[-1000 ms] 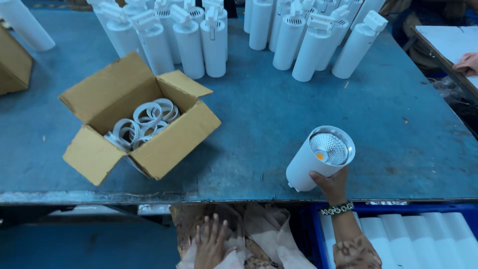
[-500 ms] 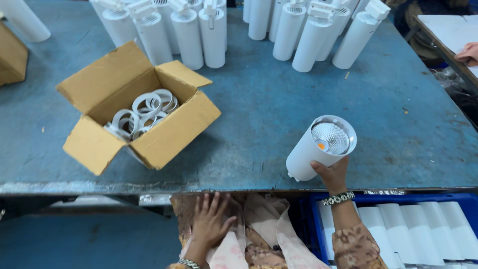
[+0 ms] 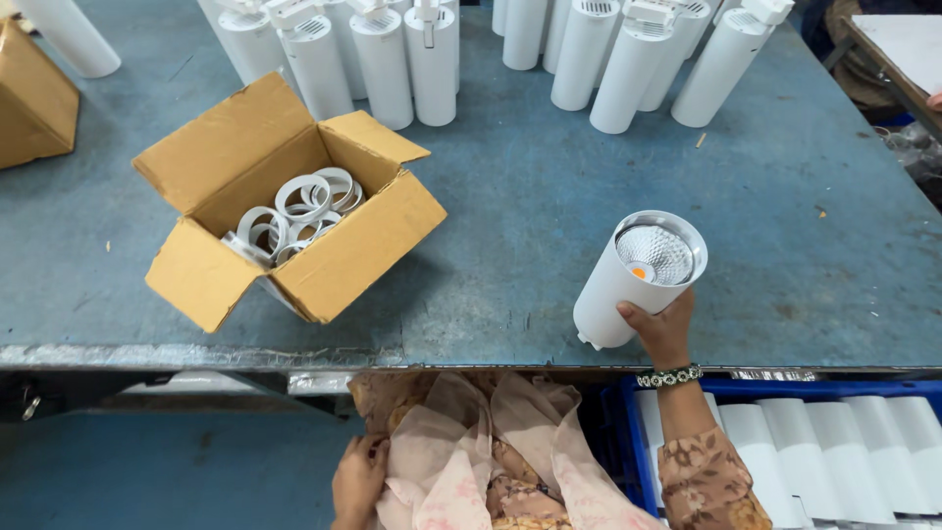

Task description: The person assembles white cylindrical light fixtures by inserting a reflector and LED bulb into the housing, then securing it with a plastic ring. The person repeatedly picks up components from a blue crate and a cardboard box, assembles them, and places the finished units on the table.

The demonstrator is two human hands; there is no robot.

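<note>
Right hand (image 3: 663,332) grips one white cylindrical lamp housing (image 3: 633,285) from below at the near edge of the blue table (image 3: 530,216); fingers wrapped round the lower body, thumb on the side. The housing is tilted, its open end up, showing the reflector and an orange emitter. A beaded bracelet (image 3: 669,377) sits on the wrist.

Left hand (image 3: 358,481) is down below the table edge, resting on patterned cloth at the lap; its lower part is cut off by the frame, fingers curled loosely, and I cannot tell whether it grasps the fabric.

Open cardboard box (image 3: 285,206) on the table, left of centre, well apart from the held housing. It holds white rings (image 3: 294,211); they overlap and the box wall hides some, so the count is uncertain, at least five.

Far edge: two groups of upright white housings (image 3: 392,59), tops cut off by the frame; roughly five on the left, five or six on the right (image 3: 628,59), exact count unclear. A second cardboard box (image 3: 34,98) is partly cut off at left.

Blue crate (image 3: 628,432) beneath the table at right holds white cylinders (image 3: 834,442) lying side by side; about four visible, the rest out of frame.
</note>
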